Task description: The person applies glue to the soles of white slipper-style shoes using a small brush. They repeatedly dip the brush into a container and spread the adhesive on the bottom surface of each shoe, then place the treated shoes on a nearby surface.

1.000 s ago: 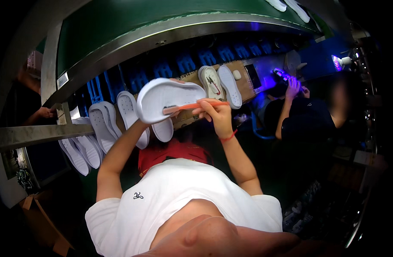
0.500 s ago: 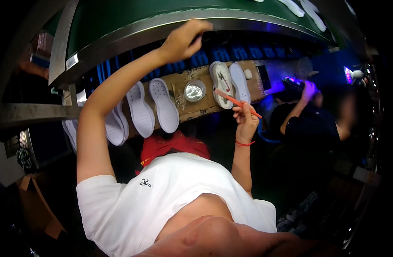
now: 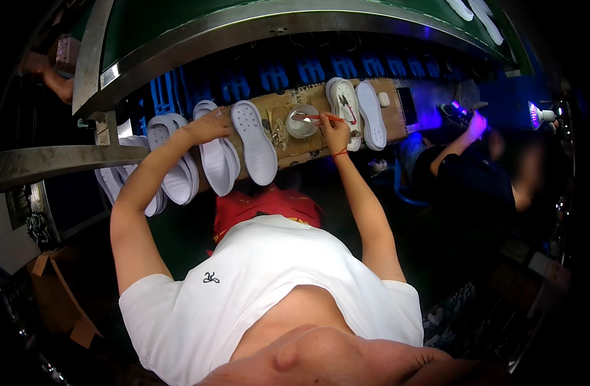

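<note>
1. White shoe soles (image 3: pixel 214 151) lie in an overlapping row along the left part of the cardboard-covered bench (image 3: pixel 288 151).
2. The left hand (image 3: pixel 208 127) rests on one of these soles, fingers curled over its edge.
3. The right hand (image 3: pixel 335 127) pinches an orange-handled brush (image 3: pixel 320 118), tip in the metal bowl (image 3: pixel 302 122).
4. Two more soles (image 3: pixel 358 112) lie just right of that hand.
5. Another person's hand (image 3: pixel 476 123) works under violet light, well apart.

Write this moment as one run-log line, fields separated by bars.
left hand: on white sole | right hand: holds brush, tip over round metal bowl | surface: cardboard sheet
</note>
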The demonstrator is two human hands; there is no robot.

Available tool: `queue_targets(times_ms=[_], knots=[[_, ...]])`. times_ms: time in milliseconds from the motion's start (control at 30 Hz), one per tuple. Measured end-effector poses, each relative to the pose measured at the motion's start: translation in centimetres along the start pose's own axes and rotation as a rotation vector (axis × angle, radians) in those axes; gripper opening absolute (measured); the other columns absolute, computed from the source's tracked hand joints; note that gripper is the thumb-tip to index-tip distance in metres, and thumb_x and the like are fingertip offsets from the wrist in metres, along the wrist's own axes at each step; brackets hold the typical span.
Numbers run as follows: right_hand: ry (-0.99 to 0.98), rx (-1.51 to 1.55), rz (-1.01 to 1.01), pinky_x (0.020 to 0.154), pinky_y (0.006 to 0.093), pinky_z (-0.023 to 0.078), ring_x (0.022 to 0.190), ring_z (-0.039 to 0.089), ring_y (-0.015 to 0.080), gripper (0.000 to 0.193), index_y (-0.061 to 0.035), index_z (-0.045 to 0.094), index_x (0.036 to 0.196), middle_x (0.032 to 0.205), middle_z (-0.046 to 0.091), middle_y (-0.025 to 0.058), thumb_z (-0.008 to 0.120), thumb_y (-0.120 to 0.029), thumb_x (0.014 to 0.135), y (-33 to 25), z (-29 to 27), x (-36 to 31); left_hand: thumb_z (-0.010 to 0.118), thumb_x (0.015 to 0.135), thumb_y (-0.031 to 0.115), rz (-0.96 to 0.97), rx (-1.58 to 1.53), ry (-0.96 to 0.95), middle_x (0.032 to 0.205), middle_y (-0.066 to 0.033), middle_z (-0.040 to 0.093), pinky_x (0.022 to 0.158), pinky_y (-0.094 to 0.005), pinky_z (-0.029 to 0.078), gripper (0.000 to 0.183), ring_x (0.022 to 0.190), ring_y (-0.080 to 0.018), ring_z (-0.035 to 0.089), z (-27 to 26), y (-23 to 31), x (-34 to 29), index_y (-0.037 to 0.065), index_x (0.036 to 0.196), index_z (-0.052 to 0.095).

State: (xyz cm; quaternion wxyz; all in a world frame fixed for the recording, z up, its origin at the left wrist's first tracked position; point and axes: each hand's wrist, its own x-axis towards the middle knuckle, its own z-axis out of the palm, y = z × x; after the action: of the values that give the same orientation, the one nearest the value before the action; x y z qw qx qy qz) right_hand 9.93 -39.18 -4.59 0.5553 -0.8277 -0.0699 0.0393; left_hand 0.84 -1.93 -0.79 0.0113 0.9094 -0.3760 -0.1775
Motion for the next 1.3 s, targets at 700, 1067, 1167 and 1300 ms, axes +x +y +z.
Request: queue_targets(times_ms=[700,1067,1167,1300], knots=[[-0.134,-0.166,0.049,0.051,0.0232,0.041,0.053,0.056,0.0108,0.027,0.0007,0.070,0.087,0.065,0.068,0.0049,0.062,-0.025,0.088,2.3,-2.1,1.3,0.056,0.085,0.009,-0.163,-0.254,0.083,0.104,-0.0088,0.053,0.103,-0.0446,0.030,0.029,0.107,-0.0259,0.051,-6.3,2.3,-5.0,0.013,0.114,0.061],[-0.346,0.647,0.851,0.037,0.0196,0.024,0.044,0.038,0.0053,0.020,-0.0011,0.061,0.098,0.065,0.059,-0.0006,0.058,-0.019,0.090,-1.6,-6.0,2.1,0.061,0.070,0.007,-0.481,-2.236,0.447,0.123,-0.0194,0.054,0.099,-0.0383,0.042,0.066,0.111,-0.0313,0.055,2.9,8.2,-6.1,-0.003,0.132,0.043],[-0.461,0.758,0.749,0.039,0.0186,0.026,0.045,0.038,0.0055,0.020,-0.0007,0.061,0.100,0.067,0.060,-0.0002,0.056,-0.018,0.092,-6.4,-5.6,2.3,0.055,0.072,0.013,-0.127,-2.566,0.624,0.129,-0.0224,0.050,0.099,-0.0418,0.044,0.068,0.112,-0.0347,0.055,0.9,11.6,-4.1,-0.003,0.136,0.038],[-0.607,0.737,0.489,0.043,0.0177,0.029,0.046,0.039,0.0059,0.020,0.0015,0.064,0.098,0.068,0.062,0.0009,0.056,-0.016,0.092,-13.0,-3.4,3.0,0.044,0.075,0.027,-0.128,-2.841,0.515,0.132,-0.0277,0.046,0.096,-0.0469,0.046,0.073,0.110,-0.0388,0.055,-0.6,12.5,-2.6,-0.004,0.140,0.030]])
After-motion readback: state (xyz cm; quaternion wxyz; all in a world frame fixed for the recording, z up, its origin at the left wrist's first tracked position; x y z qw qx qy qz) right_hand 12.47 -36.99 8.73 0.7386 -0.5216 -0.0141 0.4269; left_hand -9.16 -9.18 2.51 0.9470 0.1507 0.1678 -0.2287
